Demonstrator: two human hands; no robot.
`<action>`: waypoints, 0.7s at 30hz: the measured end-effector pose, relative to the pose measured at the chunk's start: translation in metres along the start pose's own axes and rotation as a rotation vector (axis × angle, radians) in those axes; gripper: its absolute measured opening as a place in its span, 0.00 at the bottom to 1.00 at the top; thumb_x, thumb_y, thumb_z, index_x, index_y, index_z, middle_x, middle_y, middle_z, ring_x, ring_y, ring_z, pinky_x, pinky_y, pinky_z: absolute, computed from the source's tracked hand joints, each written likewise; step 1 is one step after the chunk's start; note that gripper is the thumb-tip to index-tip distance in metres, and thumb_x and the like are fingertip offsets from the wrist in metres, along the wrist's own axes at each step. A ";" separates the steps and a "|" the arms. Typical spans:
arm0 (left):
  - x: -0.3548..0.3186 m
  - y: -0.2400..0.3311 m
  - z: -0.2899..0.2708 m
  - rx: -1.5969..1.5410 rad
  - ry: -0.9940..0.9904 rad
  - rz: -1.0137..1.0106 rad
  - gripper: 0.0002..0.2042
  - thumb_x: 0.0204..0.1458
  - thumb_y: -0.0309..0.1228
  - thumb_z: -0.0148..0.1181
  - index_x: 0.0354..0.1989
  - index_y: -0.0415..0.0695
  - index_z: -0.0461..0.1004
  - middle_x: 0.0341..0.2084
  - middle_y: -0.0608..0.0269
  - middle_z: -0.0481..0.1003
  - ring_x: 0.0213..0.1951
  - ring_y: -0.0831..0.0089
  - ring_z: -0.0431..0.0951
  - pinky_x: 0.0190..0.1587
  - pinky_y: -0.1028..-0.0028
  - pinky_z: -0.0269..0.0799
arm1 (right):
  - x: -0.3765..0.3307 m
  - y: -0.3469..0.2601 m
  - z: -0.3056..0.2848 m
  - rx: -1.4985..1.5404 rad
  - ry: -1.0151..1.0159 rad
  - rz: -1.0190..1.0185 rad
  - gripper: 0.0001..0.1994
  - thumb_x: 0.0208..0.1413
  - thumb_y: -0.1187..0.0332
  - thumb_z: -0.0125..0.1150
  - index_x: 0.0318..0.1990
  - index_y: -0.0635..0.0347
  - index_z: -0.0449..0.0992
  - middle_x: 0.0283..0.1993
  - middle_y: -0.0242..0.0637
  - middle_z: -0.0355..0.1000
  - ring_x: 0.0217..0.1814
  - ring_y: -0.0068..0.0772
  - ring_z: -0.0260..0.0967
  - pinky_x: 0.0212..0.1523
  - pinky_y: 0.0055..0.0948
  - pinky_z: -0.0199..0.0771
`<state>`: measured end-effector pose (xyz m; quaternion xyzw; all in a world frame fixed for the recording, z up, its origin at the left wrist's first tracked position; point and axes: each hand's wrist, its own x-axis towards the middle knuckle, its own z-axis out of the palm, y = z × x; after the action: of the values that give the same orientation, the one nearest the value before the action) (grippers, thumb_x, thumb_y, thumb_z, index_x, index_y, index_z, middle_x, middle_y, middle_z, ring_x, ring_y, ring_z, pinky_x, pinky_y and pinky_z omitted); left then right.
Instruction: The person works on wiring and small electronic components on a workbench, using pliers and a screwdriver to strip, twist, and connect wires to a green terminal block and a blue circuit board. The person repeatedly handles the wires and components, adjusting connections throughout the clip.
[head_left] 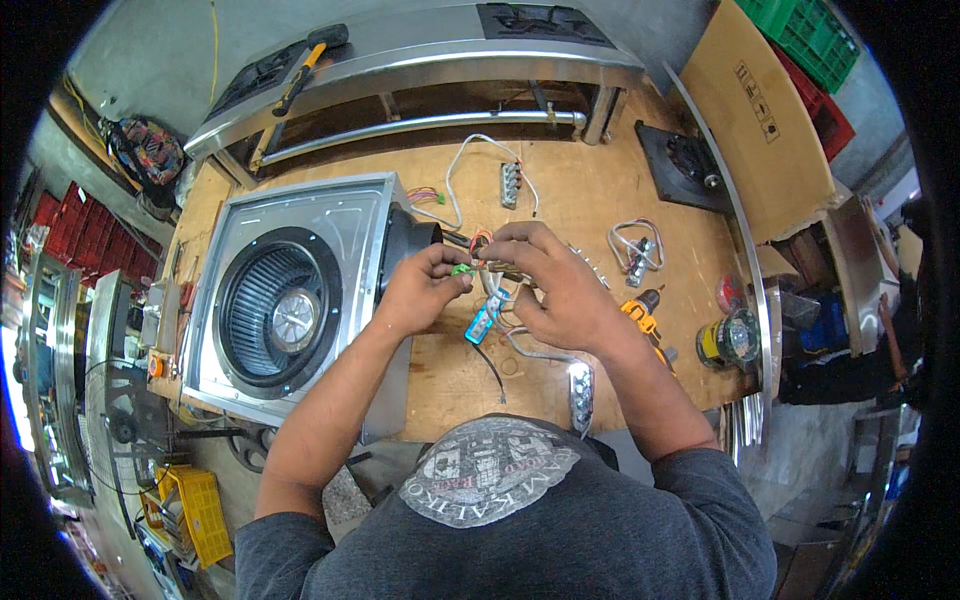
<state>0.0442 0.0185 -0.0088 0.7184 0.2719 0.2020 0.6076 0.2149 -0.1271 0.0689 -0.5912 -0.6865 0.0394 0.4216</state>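
My left hand (418,292) pinches a small green wire connector (461,269) at the middle of the table. Close to it, my right hand (562,285) has its fingers closed on thin coloured wires (481,240) that run to the connector. Just below my fingers a bright blue piece (484,319) lies among grey cables. To the left of my hands stands a metal blower box (385,215) with a round black-rimmed fan (283,310) facing up. A grey cable leads down to a silver button strip (581,395) near the table's front edge.
Wired strips, one at the back (511,186) and one at the right (638,262), lie on the wooden table (450,385). Right of my arm are a yellow drill (640,316) and a jar (728,340). A hammer (300,78) rests on the metal stove frame (440,75) behind.
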 end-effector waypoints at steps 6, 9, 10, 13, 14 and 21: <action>-0.001 0.004 0.001 0.030 -0.022 -0.005 0.13 0.53 0.20 0.63 0.47 0.35 0.75 0.34 0.60 0.80 0.36 0.78 0.79 0.39 0.76 0.75 | 0.003 0.002 -0.003 -0.007 -0.102 0.284 0.18 0.50 0.77 0.55 0.51 0.61 0.73 0.46 0.47 0.71 0.48 0.48 0.73 0.46 0.38 0.75; -0.001 0.008 0.002 -0.020 -0.008 -0.010 0.13 0.53 0.20 0.63 0.47 0.35 0.75 0.34 0.60 0.80 0.36 0.78 0.79 0.40 0.77 0.75 | -0.001 0.000 -0.003 0.102 -0.036 0.109 0.18 0.50 0.77 0.54 0.51 0.62 0.73 0.46 0.47 0.71 0.46 0.49 0.73 0.46 0.40 0.74; -0.001 0.008 0.002 -0.036 0.007 -0.009 0.13 0.53 0.21 0.63 0.47 0.35 0.75 0.34 0.60 0.80 0.36 0.78 0.79 0.40 0.77 0.75 | -0.002 -0.001 -0.001 0.109 0.002 0.089 0.17 0.50 0.79 0.54 0.50 0.63 0.73 0.44 0.47 0.71 0.45 0.47 0.74 0.44 0.37 0.75; 0.000 0.005 -0.001 -0.022 -0.016 -0.040 0.13 0.53 0.21 0.63 0.47 0.36 0.75 0.34 0.60 0.80 0.37 0.78 0.79 0.40 0.77 0.75 | -0.001 -0.003 -0.004 0.103 0.041 0.088 0.17 0.49 0.81 0.54 0.49 0.65 0.73 0.43 0.46 0.71 0.42 0.44 0.75 0.42 0.33 0.75; 0.000 0.005 -0.001 -0.022 -0.018 -0.034 0.13 0.53 0.21 0.63 0.47 0.36 0.75 0.34 0.59 0.80 0.37 0.78 0.79 0.41 0.77 0.75 | -0.001 -0.004 -0.006 0.096 0.042 0.098 0.17 0.49 0.81 0.54 0.49 0.66 0.73 0.43 0.46 0.71 0.42 0.43 0.75 0.42 0.33 0.76; 0.000 0.004 0.000 -0.103 -0.023 -0.023 0.13 0.54 0.21 0.62 0.47 0.35 0.75 0.35 0.59 0.80 0.38 0.78 0.79 0.42 0.77 0.74 | -0.003 -0.004 -0.002 0.111 0.015 0.115 0.17 0.50 0.79 0.54 0.49 0.64 0.73 0.43 0.47 0.70 0.43 0.45 0.74 0.42 0.35 0.75</action>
<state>0.0452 0.0180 -0.0052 0.6852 0.2623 0.2005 0.6492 0.2129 -0.1318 0.0713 -0.6057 -0.6450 0.0973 0.4557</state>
